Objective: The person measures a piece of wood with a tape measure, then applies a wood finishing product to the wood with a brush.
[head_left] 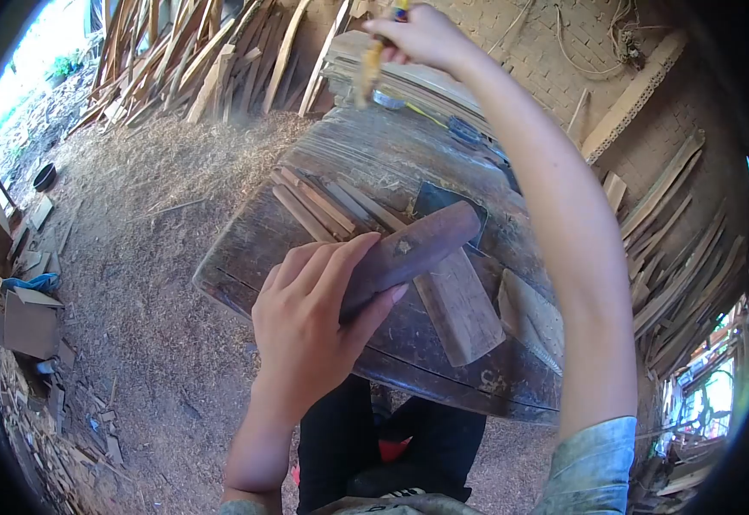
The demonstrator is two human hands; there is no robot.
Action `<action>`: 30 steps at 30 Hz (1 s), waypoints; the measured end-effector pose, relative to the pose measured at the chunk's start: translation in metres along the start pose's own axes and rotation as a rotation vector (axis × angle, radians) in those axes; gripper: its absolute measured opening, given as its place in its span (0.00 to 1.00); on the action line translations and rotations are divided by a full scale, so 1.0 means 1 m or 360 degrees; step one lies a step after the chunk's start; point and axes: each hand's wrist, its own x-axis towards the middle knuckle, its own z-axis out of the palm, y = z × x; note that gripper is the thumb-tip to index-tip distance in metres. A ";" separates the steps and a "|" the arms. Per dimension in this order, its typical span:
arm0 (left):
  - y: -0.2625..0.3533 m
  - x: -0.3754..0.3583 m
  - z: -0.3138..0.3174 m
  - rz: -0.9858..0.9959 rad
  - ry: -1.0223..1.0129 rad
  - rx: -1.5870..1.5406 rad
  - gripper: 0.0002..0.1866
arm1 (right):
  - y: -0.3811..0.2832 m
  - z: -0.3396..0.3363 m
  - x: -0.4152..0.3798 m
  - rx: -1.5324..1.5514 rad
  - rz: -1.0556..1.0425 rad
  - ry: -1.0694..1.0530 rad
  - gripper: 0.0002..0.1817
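My left hand (306,313) is wrapped around a thick dark wooden block (417,249) with a rounded end, held slantwise above the workbench (348,150). Beneath its far end a flat wooden board (462,313) lies on the bench. Raised at the top of the view, my right hand (426,39) grips what looks like a paintbrush (369,73), its tan end pointing down and blurred. Just beside that end, a small round container (388,99) sits on the bench. Several narrow wood strips (318,206) lie to the left of the block.
A dark flat sheet (443,199) and a pale wedge-shaped piece (529,318) lie on the bench, with a blue tool (464,130) farther back. Wood shavings cover the floor (151,283). Timber offcuts (211,51) lean at the back, and more strips (683,257) at right.
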 end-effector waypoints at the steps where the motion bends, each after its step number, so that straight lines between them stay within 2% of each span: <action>1: -0.001 0.000 0.000 -0.0004 -0.0001 -0.0002 0.27 | 0.022 -0.015 0.003 -0.0209 0.0013 0.0013 0.21; 2: -0.001 -0.001 0.000 -0.0008 -0.0002 -0.0003 0.27 | 0.044 -0.029 0.007 -0.0417 0.0025 0.0026 0.25; 4: -0.002 -0.001 0.001 -0.0003 0.0004 0.0000 0.27 | 0.029 -0.052 -0.017 -0.0578 0.0322 -0.0085 0.26; 7: -0.004 -0.002 0.001 0.0009 0.0006 0.0003 0.27 | 0.063 -0.075 -0.020 -0.0641 0.0521 -0.0125 0.25; 10: -0.004 -0.002 0.001 -0.0001 -0.0006 -0.0001 0.27 | 0.076 -0.065 -0.023 -0.1111 0.0708 -0.0178 0.22; 13: -0.004 -0.001 0.001 0.0015 -0.0010 -0.0012 0.27 | 0.067 -0.028 -0.029 -0.1360 0.0726 -0.0369 0.20; 15: -0.003 0.000 0.000 0.0000 -0.0025 0.0000 0.27 | 0.057 0.005 -0.025 -0.1334 0.0510 -0.0377 0.19; 17: -0.001 0.002 0.000 -0.0016 -0.0048 0.0013 0.27 | 0.045 0.033 -0.013 -0.1352 0.0022 -0.0218 0.23; 19: 0.000 0.002 0.000 -0.0040 -0.0074 0.0004 0.27 | 0.028 0.039 0.007 -0.0921 -0.0311 -0.0083 0.24; 20: 0.000 0.001 0.001 -0.0037 -0.0078 -0.0001 0.27 | 0.014 0.040 0.001 -0.0031 -0.0274 -0.0060 0.28; 22: -0.002 0.002 0.002 -0.0027 -0.0046 0.0009 0.28 | -0.009 0.033 0.011 0.0681 -0.0164 -0.0073 0.18; 25: -0.003 0.002 0.002 0.0011 -0.0024 0.0019 0.28 | -0.019 0.019 0.002 0.0019 -0.0116 -0.0029 0.19; 28: -0.003 0.001 0.002 -0.0015 -0.0034 -0.0006 0.28 | 0.006 0.000 0.002 -0.0988 -0.0277 0.0008 0.20; 29: -0.004 0.002 0.002 -0.0010 -0.0030 -0.0003 0.28 | 0.017 -0.005 0.002 -0.1250 -0.0266 -0.0062 0.17; 30: -0.003 0.001 0.002 -0.0006 -0.0029 -0.0002 0.28 | 0.028 -0.011 0.000 -0.1231 -0.0205 -0.0122 0.21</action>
